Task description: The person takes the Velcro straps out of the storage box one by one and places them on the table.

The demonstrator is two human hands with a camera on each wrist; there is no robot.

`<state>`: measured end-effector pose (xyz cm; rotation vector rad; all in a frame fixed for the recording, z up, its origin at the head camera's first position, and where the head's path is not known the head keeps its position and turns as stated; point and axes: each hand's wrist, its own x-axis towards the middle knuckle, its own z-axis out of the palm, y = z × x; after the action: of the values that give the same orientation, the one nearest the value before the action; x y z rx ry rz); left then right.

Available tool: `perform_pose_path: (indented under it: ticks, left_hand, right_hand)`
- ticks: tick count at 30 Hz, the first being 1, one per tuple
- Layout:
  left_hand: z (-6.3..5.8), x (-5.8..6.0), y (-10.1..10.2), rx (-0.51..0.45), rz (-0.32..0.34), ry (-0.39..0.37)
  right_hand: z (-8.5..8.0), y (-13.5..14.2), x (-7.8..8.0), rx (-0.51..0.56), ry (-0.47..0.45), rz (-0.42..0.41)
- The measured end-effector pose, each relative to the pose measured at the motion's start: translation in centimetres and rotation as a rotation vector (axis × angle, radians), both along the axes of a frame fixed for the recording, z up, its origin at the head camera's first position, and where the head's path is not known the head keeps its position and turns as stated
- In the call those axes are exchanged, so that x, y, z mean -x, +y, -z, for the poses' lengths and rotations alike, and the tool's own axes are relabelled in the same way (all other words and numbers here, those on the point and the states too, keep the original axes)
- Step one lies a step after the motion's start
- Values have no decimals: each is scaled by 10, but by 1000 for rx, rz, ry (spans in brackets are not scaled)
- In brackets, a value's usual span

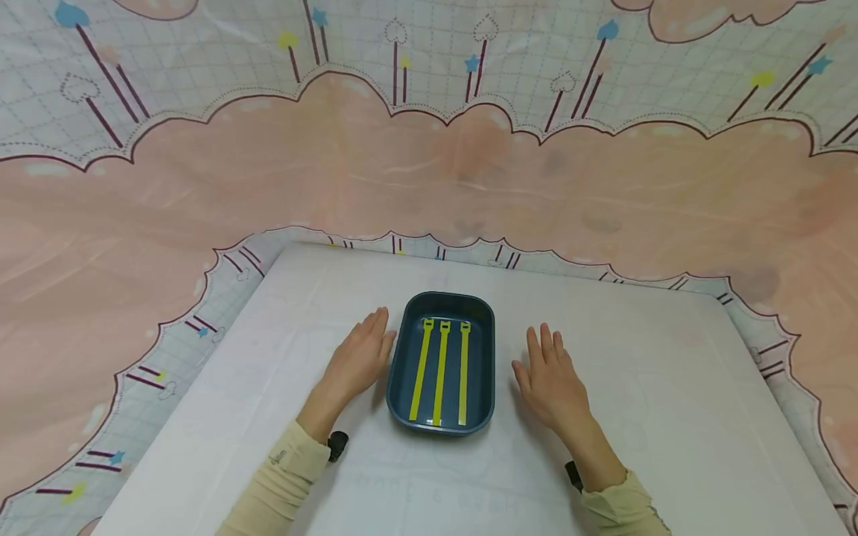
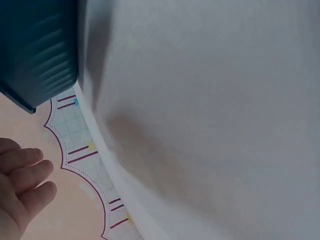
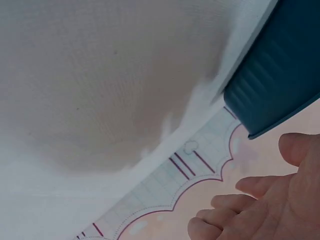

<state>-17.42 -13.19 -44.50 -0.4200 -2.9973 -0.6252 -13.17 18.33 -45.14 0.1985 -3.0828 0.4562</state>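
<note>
A dark blue rectangular tray (image 1: 441, 430) with rounded corners stands on the white table. Inside it, three flat yellow-green straps with slotted heads, like cable ties (image 1: 440, 372), lie side by side lengthwise. My left hand (image 1: 358, 353) is just left of the tray, fingers extended and close to its wall; whether they touch cannot be told. To the right, with a wider gap, my right hand (image 1: 553, 380) hovers with fingers spread a little and holds nothing. Both wrist views show the tray's ribbed outer wall (image 2: 45, 55) beside the fingers.
The white table (image 1: 670, 387) spreads around the tray. Beyond its far edge hangs a peach and white patterned cloth (image 1: 429, 171), which also runs down both sides. A dark wrist camera (image 1: 338, 445) sits at the left cuff, another (image 1: 573, 476) at the right.
</note>
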Motion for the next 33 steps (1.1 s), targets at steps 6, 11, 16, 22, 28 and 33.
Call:
perform_pose_path:
  ticks: [6, 11, 16, 22, 28, 33]
  left_hand:
    - [2, -3, 7, -51, 18, -31]
    - [5, -5, 10, -45, 37, -15]
    - [4, -5, 12, -27, 42, 3]
    - [4, -5, 13, 21, 49, 17]
    - [5, -6, 15, 54, 64, 27]
    - [3, -7, 18, 83, 68, 27]
  right_hand:
    - [-1, -3, 1, -4, 1, -2]
    - [-2, -7, 1, -11, 8, -5]
    - [-4, -11, 3, -15, 24, -16]
    - [-10, -19, 8, -23, 73, -53]
    - [-21, -29, 14, -42, 68, -113]
    - [-30, -39, 21, -84, 69, -200]
